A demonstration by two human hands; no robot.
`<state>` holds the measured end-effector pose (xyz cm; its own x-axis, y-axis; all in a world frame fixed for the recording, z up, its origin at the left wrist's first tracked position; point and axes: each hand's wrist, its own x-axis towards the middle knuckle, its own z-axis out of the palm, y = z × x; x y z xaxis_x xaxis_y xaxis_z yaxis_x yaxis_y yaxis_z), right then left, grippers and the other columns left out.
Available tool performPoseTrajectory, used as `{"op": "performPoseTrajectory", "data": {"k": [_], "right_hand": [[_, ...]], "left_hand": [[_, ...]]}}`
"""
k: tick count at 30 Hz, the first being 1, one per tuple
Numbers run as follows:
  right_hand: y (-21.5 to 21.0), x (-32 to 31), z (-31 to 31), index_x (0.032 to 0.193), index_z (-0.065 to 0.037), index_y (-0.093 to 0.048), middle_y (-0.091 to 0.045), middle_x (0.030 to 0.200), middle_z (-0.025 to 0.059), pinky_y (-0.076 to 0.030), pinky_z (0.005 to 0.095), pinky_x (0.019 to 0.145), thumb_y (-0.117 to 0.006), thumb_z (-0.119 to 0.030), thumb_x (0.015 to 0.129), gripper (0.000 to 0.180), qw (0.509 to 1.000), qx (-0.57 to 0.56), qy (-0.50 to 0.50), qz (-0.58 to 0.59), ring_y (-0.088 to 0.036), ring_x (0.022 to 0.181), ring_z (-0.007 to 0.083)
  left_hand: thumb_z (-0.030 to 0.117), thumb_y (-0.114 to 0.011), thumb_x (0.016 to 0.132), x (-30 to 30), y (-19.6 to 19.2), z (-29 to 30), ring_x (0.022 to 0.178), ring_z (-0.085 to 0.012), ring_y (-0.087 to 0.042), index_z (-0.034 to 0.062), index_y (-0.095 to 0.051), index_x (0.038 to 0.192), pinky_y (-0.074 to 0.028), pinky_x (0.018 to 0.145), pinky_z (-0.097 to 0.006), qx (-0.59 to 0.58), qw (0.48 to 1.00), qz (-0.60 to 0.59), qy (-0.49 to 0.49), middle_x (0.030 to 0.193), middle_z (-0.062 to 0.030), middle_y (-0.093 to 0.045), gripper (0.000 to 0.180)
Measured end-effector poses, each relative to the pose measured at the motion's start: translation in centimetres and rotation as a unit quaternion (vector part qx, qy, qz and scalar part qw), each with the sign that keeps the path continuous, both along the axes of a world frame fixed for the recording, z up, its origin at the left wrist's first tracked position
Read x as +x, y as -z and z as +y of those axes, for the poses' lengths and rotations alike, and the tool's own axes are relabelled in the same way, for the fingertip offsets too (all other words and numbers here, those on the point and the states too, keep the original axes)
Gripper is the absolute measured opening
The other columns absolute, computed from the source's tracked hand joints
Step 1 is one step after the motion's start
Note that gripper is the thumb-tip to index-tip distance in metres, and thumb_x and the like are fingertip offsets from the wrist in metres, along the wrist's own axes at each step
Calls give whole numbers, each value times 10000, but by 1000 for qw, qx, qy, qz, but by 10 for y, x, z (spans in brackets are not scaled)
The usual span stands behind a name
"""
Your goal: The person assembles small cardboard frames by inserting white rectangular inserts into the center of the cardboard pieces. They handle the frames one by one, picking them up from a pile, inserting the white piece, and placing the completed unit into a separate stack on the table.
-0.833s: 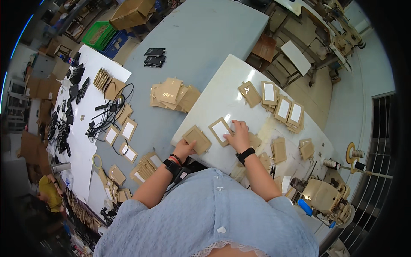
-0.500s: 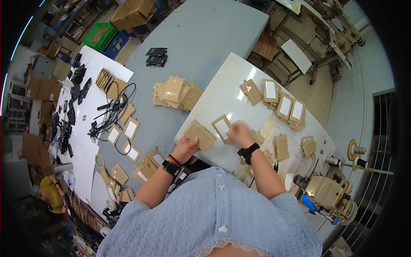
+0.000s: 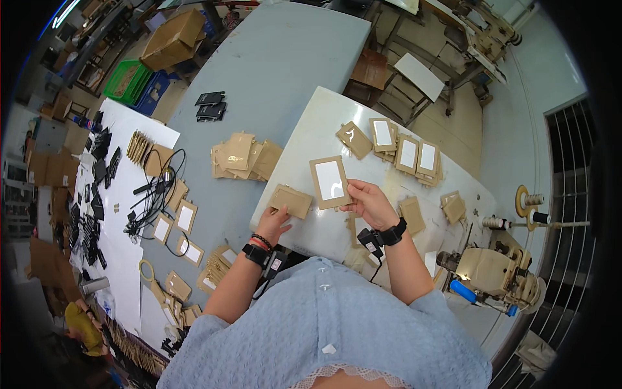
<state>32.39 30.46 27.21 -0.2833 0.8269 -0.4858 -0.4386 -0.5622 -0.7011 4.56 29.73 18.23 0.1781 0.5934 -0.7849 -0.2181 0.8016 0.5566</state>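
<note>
My right hand (image 3: 370,203) pinches the lower right corner of a brown cardboard sleeve with a white window (image 3: 330,182), lifted a little above the white table (image 3: 304,152). My left hand (image 3: 274,222) rests with its fingers on a plain brown cardboard piece (image 3: 291,200) that lies flat near the table's front edge. Both wrists wear dark bands. A row of windowed sleeves (image 3: 407,153) lies at the far side of the white table.
A pile of brown sleeves (image 3: 243,157) sits on the grey table (image 3: 278,58) to the left, with black items (image 3: 210,107) beyond. More windowed sleeves (image 3: 176,222) and cables (image 3: 152,198) lie at left. A sewing machine (image 3: 492,272) stands at right.
My right hand has picked the windowed sleeve up off the table and brought it higher and left. My left hand stays on the plain brown piece.
</note>
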Motion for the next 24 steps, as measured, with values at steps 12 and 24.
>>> {"op": "performPoseTrajectory", "data": {"k": [12,24], "right_hand": [[45,-33,23,1186,24,-564,-646,1069,155,-527,346,728,-696,-193,841,428,844,199,-162,-472,-641,877,235],[97,12,119,1163,0,-453,-469,1237,207,-507,444,821,-759,-189,716,574,660,129,-56,-738,-592,990,385]], "left_hand": [[170,-580,940,12,-59,-1,1040,-216,-617,27,-470,1308,-520,873,-425,95,987,-123,34,1198,-80,-603,410],[313,-532,955,-27,-45,-10,1121,-223,-586,68,-441,1337,-492,931,-421,38,982,-168,-74,1248,-73,-581,463]]}}
